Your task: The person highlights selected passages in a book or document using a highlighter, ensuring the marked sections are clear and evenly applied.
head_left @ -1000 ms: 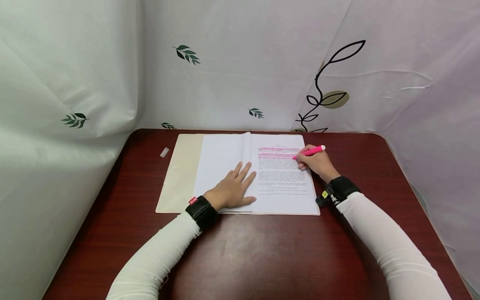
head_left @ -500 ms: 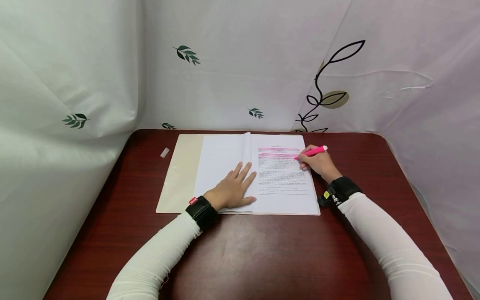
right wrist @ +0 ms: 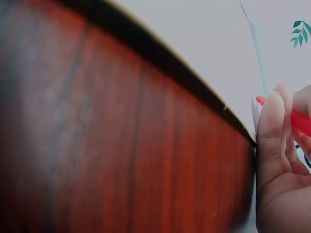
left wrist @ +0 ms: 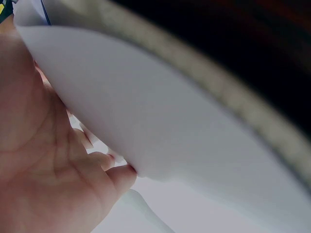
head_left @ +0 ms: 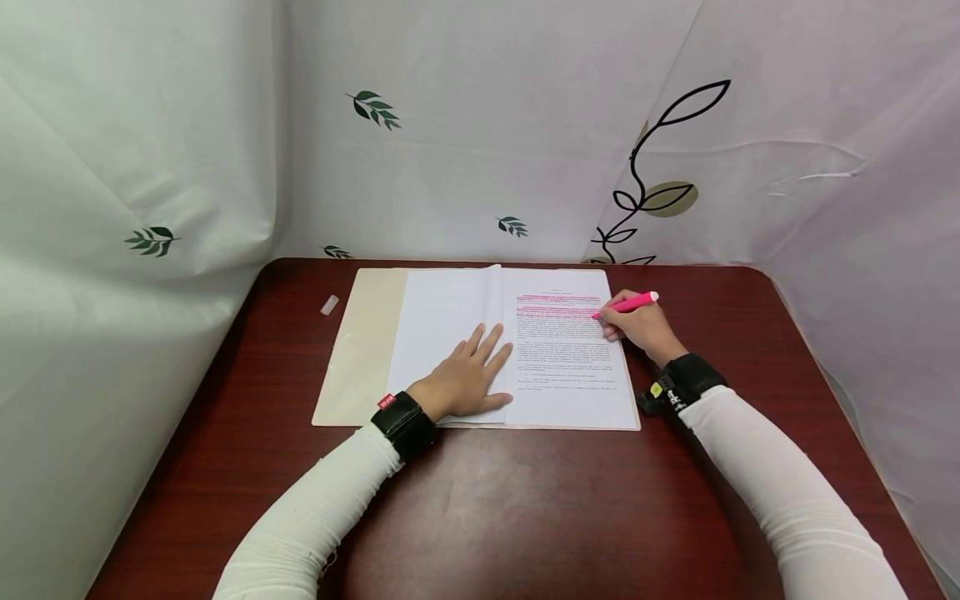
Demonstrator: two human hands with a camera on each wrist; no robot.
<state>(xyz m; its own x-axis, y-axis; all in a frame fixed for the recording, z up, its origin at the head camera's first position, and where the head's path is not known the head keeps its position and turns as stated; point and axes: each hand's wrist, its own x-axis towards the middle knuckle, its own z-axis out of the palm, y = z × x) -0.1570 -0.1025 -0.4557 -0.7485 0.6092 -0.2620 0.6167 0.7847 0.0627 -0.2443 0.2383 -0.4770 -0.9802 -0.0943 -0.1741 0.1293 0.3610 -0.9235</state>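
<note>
A printed page (head_left: 566,400) lies on the right side of an open cream folder (head_left: 352,358), with several text lines near its top marked pink. My right hand (head_left: 637,327) pinches a pink highlighter (head_left: 628,304), its tip at the right end of the lowest pink line. The highlighter (right wrist: 301,121) also shows between thumb and fingers in the right wrist view. Spread fingers of my left hand (head_left: 468,379) rest on the turned white sheets (head_left: 442,308) near the fold. In the left wrist view, the left palm (left wrist: 43,160) is beside a curved white sheet (left wrist: 136,102).
A small whitish translucent piece (head_left: 329,305) lies on the dark red-brown table (head_left: 525,517), left of the folder. White cloth (head_left: 480,125) with leaf prints hangs behind the table and at both sides.
My right hand has slid slightly rightward with the highlighter, and the lowest pink line reaches farther right. The left hand and the folder have stayed in place.
</note>
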